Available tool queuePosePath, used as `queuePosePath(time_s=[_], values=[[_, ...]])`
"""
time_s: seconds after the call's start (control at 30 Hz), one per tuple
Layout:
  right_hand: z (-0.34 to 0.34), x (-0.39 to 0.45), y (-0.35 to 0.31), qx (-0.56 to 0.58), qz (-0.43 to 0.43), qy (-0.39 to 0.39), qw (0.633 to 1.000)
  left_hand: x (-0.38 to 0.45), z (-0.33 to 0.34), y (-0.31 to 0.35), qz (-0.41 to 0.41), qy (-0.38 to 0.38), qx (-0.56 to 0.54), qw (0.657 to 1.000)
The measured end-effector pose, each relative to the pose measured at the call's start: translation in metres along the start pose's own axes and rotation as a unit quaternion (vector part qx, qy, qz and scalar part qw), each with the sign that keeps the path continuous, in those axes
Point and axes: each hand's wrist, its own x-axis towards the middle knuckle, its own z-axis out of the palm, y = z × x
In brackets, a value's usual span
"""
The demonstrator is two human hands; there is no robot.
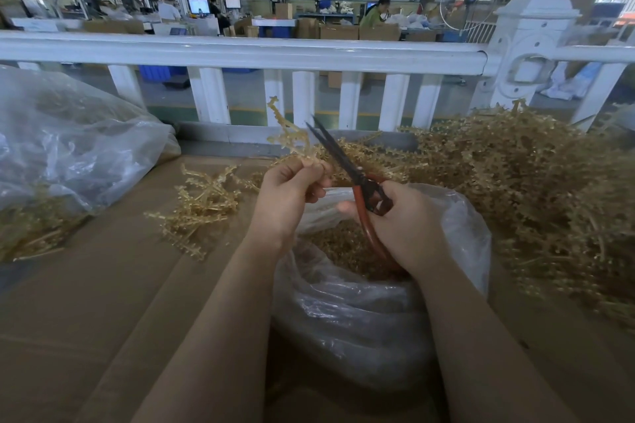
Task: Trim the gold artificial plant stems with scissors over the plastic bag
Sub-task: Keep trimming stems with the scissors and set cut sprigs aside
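Scissors (347,165) are gripped in the right hand (405,223), fingers curled round the red handles, with the dark blades parted only slightly and pointed up and away to the left. A gold stem (287,134) is pinched at its base between the curled fingers of the left hand (288,196), its long axis rising up and away from that hand. The blade tips are seen just beside the sprig's right side, close above the left fingertips, so the cut is judged to depend on the stem being brought across the blades. Both hands are held over the open plastic bag (378,302), where gold offcuts are gathered. Untrimmed stems (532,182) are heaped on the tabletop (103,319) to the right, nearer the scissor hand.
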Motion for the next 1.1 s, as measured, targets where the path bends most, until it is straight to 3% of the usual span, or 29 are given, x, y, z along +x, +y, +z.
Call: queuePosePath(time_s=[0.2,0.33,0.43,0.83,1.1], values=[[-0.004,0.004,-0.005,0.184,0.058,0.014,0.981,-0.003,0.005,0.003,-0.007,-0.112,0.072,0.991],[-0.006,0.006,-0.005,0.243,0.083,0.02,0.966,-0.009,0.013,0.005,-0.012,-0.205,0.112,0.972],[-0.007,0.008,-0.005,0.28,0.096,0.015,0.955,-0.011,0.016,0.004,-0.021,-0.236,0.135,0.962],[-0.004,0.008,-0.002,0.271,0.075,0.008,0.96,-0.007,0.013,0.001,-0.019,-0.105,0.052,0.993],[-0.004,0.001,-0.004,0.118,-0.007,0.043,0.992,0.0,0.003,0.003,-0.008,0.021,-0.029,0.999]])
